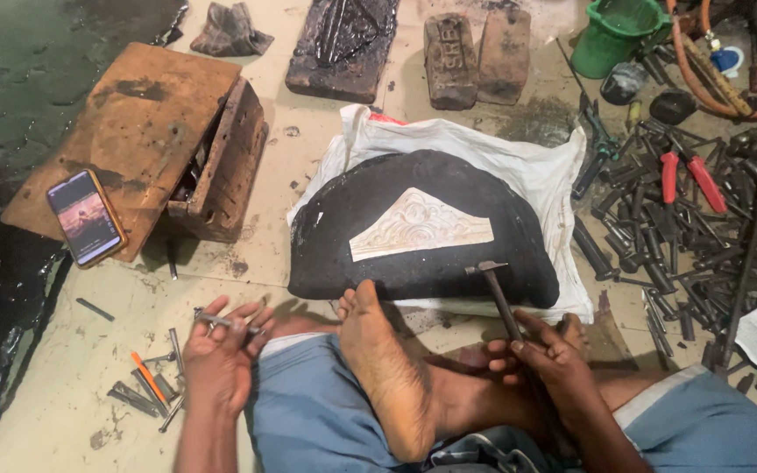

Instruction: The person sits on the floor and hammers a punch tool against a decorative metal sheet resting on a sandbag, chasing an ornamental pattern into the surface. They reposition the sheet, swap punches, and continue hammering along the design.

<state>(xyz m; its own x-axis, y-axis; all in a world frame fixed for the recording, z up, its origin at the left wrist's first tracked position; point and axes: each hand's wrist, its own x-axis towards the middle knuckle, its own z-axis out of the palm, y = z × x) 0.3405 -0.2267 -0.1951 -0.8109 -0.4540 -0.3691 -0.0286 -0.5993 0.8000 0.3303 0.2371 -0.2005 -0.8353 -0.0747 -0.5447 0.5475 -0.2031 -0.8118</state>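
Left hand (217,363) closed on a thin metal punch (225,321), above loose punches (146,392) on the floor (63,350). Right hand (554,366) gripped around a hammer (499,293), head over the black dome-shaped block (422,232). Pale embossed metal sheet (418,225) lying on that block, white cloth (519,158) beneath. Phone (86,217) on wooden box (142,131) at left; tool pile (703,210) at right
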